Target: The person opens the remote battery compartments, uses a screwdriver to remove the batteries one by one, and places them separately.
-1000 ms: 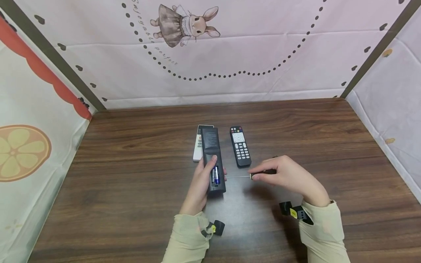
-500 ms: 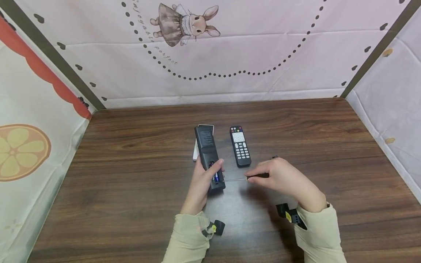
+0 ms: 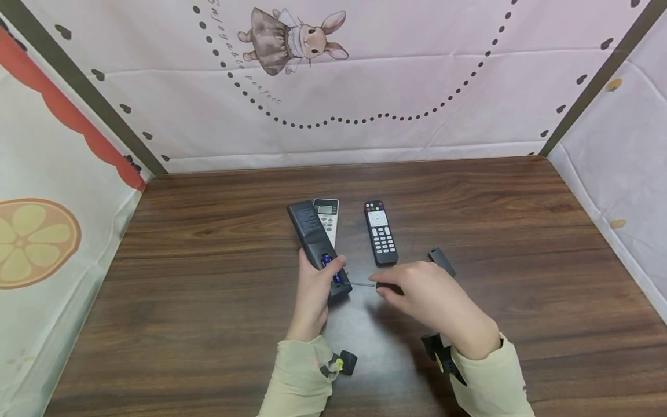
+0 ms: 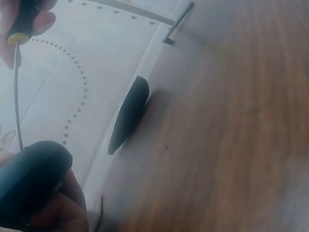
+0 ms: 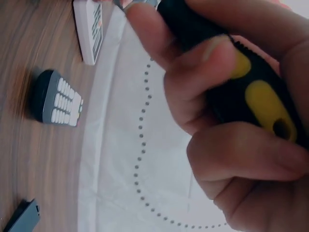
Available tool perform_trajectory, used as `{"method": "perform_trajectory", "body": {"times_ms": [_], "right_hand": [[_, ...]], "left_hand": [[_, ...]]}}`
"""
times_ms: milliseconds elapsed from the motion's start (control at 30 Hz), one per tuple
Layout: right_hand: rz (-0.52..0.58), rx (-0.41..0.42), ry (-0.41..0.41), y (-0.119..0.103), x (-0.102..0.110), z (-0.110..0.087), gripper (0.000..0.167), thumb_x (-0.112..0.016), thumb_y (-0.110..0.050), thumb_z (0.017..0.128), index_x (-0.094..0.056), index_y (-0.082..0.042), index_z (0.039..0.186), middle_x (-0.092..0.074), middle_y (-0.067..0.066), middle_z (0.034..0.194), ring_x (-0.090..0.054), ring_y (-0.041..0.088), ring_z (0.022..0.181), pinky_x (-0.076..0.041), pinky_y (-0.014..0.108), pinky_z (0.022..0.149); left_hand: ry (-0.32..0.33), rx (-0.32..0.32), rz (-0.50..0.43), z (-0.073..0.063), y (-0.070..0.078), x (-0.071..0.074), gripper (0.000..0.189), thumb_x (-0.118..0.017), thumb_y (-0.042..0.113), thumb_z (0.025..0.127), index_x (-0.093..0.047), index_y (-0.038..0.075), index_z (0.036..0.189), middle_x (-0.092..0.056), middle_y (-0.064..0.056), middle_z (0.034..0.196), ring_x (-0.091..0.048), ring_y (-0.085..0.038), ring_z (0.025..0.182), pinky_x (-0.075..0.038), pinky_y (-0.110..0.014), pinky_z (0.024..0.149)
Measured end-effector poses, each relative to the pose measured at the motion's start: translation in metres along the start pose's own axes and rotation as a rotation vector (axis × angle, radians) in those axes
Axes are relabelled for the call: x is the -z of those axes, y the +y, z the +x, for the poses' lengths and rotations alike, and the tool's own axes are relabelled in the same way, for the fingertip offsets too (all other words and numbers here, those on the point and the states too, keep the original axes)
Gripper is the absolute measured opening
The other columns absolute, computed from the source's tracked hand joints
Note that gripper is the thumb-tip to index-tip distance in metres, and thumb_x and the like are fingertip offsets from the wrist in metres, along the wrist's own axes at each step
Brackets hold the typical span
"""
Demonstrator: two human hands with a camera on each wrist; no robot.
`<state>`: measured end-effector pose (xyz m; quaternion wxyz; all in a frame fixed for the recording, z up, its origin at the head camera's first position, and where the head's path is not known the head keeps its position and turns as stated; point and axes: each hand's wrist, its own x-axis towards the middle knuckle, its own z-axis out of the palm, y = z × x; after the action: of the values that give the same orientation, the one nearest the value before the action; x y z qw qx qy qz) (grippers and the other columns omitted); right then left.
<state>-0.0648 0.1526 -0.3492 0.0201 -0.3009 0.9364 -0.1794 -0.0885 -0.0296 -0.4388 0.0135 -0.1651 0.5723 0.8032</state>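
My left hand grips a black remote control, its back facing up and thumb lying across the uncovered battery compartment. Blue batteries show inside. A screwdriver with a black and yellow handle is held in my curled right hand. Its thin metal shaft points left, with the tip at the compartment's lower end. In the left wrist view the shaft runs down to the edge of the held remote, which hides the tip.
Behind the held remote lies a white remote, partly covered by it. A second black remote with white buttons lies to its right. A small dark battery cover sits just beyond my right hand on the wooden table. Printed cloth walls surround the table.
The far end of the held remote has swung left, baring more of the white remote. My right hand has moved left with the screwdriver, and the battery cover has come into view.
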Motion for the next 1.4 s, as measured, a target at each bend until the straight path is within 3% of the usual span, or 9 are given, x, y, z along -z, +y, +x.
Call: {"method": "perform_trajectory", "body": {"times_ms": [167, 433, 633, 1200, 1400], "right_hand": [[0.008, 0.022, -0.013, -0.0023, -0.0021, 0.0004, 0.022, -0.065, -0.019, 0.081, -0.067, -0.019, 0.103, -0.065, -0.006, 0.096, -0.061, 0.009, 0.083, -0.049, 0.030, 0.068], [0.019, 0.052, 0.016, -0.0011, -0.0017, 0.0022, 0.021, -0.065, -0.019, 0.081, -0.068, -0.020, 0.102, -0.059, -0.011, 0.078, -0.043, -0.001, 0.055, -0.038, 0.019, 0.051], [0.040, 0.046, 0.007, 0.0004, 0.0004, 0.0026, 0.022, -0.063, -0.019, 0.082, -0.067, -0.021, 0.104, -0.060, -0.012, 0.081, -0.042, -0.001, 0.054, -0.037, 0.018, 0.051], [0.033, 0.053, 0.033, 0.0024, 0.0015, 0.0015, 0.021, -0.064, -0.020, 0.082, -0.067, -0.021, 0.103, -0.060, -0.012, 0.080, -0.040, -0.001, 0.052, -0.036, 0.018, 0.049], [0.044, 0.055, 0.058, 0.0052, 0.0025, 0.0010, 0.022, -0.065, -0.020, 0.081, -0.067, -0.021, 0.103, -0.061, -0.012, 0.080, -0.041, -0.002, 0.053, -0.037, 0.018, 0.051]], "left_hand": [[0.036, -0.013, -0.061, -0.0011, 0.0015, 0.0018, 0.061, -0.065, 0.002, 0.077, -0.030, 0.016, 0.125, -0.047, -0.021, 0.110, -0.055, -0.034, 0.087, -0.049, -0.041, 0.074], [0.050, -0.005, -0.068, 0.0003, 0.0056, 0.0032, 0.059, -0.063, 0.004, 0.079, -0.029, 0.015, 0.126, -0.047, -0.018, 0.114, -0.052, -0.036, 0.100, -0.046, -0.042, 0.082], [0.067, -0.002, -0.055, 0.0016, 0.0057, 0.0037, 0.058, -0.063, 0.005, 0.079, -0.030, 0.016, 0.125, -0.047, -0.017, 0.113, -0.053, -0.034, 0.099, -0.048, -0.035, 0.078], [0.086, 0.047, -0.063, 0.0031, 0.0082, 0.0040, 0.056, -0.062, 0.005, 0.079, -0.030, 0.016, 0.123, -0.049, -0.015, 0.109, -0.053, -0.034, 0.099, -0.048, -0.034, 0.077], [0.097, 0.047, -0.092, 0.0046, 0.0072, 0.0056, 0.053, -0.062, 0.003, 0.079, -0.031, 0.014, 0.120, -0.051, -0.013, 0.101, -0.053, -0.035, 0.095, -0.049, -0.034, 0.074]]}}
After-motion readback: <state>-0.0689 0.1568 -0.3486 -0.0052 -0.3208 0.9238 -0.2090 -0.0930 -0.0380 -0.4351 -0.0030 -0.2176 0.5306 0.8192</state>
